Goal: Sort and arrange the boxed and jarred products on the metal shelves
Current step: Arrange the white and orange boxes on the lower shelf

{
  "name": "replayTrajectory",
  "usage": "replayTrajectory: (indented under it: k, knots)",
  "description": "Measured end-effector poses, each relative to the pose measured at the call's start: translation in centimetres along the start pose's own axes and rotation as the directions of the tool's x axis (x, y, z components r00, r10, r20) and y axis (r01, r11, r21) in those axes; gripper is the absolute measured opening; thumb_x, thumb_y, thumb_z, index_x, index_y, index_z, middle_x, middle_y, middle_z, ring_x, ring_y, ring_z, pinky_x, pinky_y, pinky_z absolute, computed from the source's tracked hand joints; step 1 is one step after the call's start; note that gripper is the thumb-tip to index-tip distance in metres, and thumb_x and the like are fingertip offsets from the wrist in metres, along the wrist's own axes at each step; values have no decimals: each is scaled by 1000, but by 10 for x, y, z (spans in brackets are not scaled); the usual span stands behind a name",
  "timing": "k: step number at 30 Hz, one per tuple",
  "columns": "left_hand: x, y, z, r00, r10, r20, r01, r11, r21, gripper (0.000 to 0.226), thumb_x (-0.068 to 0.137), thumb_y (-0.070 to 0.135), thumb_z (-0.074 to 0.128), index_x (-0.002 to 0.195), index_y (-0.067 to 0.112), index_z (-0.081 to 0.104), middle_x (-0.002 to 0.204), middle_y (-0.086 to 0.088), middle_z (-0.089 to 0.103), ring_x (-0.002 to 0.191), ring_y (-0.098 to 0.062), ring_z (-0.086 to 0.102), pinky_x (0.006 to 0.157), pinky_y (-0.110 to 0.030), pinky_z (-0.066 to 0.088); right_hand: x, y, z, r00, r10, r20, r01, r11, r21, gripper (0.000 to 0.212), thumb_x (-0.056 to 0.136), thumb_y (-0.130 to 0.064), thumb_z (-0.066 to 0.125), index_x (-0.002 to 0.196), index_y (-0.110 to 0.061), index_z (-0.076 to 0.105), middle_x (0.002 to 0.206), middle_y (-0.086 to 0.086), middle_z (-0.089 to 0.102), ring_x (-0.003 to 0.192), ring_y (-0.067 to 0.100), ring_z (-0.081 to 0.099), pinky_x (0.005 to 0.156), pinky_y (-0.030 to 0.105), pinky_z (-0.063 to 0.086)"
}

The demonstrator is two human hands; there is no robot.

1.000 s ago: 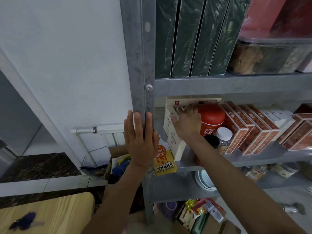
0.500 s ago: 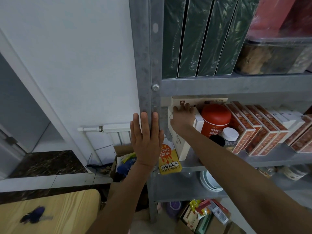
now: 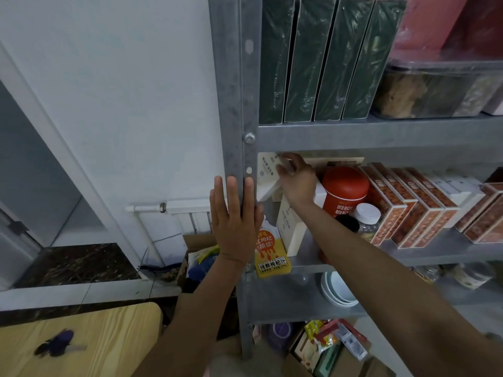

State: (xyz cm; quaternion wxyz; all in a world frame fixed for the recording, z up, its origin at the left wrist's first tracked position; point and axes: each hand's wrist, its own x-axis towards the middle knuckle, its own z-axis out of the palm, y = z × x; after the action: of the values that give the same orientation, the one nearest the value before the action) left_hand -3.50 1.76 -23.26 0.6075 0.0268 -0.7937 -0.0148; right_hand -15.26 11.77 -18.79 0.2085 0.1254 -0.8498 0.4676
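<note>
Right hand (image 3: 296, 180): reaching into the left end of the middle shelf (image 3: 435, 251), fingers curled over the top of a cream box (image 3: 265, 170) and gripping it. The box is tilted, with its upper corner close under the shelf above.
Left hand (image 3: 234, 221): fingers straight and together, palm flat against the metal upright post (image 3: 235, 104) at the shelving's left front corner; holds nothing.
Second cream box (image 3: 290, 227): standing on the middle shelf just below the right wrist.
Orange pouch (image 3: 270, 251): at the front edge of the same shelf, beside the left hand.
Red jar (image 3: 344, 189): just right of the right hand. A white-lidded jar (image 3: 367, 216) and a dark-lidded jar (image 3: 347, 223) stand in front of it.
Red-patterned boxes (image 3: 402, 205): in a row, further right on the middle shelf.
Dark green boxes (image 3: 313, 61): four, upright, side by side on the upper shelf (image 3: 381, 134), with a clear container (image 3: 424, 88) to their right.
White bowls (image 3: 337, 291): stacked, on the shelf below.
Wooden desk (image 3: 81, 341): lower left, carrying a small purple object (image 3: 55, 342).
</note>
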Motion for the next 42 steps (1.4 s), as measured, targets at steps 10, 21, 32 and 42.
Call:
replayTrajectory:
  k: [10, 21, 32, 42]
  knots:
    - [-2, 24, -26, 945, -190, 267, 179, 982, 64, 65, 101, 52, 23, 151, 10, 20, 152, -21, 18, 142, -40, 18, 121, -43, 14, -35, 10, -79, 985, 175, 1, -162, 911, 378, 25, 97, -18, 57, 74, -20, 64, 69, -11, 64, 59, -6, 57, 59, 17, 41]
    - [-23, 110, -73, 545, -160, 823, 686, 650, -327, 100, 75, 74, 48, 153, 37, -2, 162, 1, 11, 144, -19, 20, 113, -45, 30, -82, 16, -125, 971, 233, -49, -204, 920, 334, 37, 96, -22, 58, 70, 5, 61, 65, 26, 57, 58, 19, 46, 57, 29, 31]
    - [-7, 107, -88, 204, -69, 977, 957, 225, -184, 81, 68, 36, 80, 138, 39, 39, 141, 1, 49, 125, -19, 49, 93, -34, 53, -92, 20, -151, 854, 308, 418, -472, 798, 376, 45, 87, -62, 53, 95, -23, 72, 91, -1, 73, 83, 14, 68, 71, 25, 49]
    - [-12, 91, -93, -16, 143, 990, 868, -490, 85, 81, 73, 52, 68, 140, 13, 46, 122, -11, 68, 113, -26, 65, 86, -33, 57, -94, 34, -157, 840, 406, 359, -523, 780, 344, 25, 84, -45, 69, 79, -21, 71, 66, -11, 68, 60, 2, 63, 52, 15, 44]
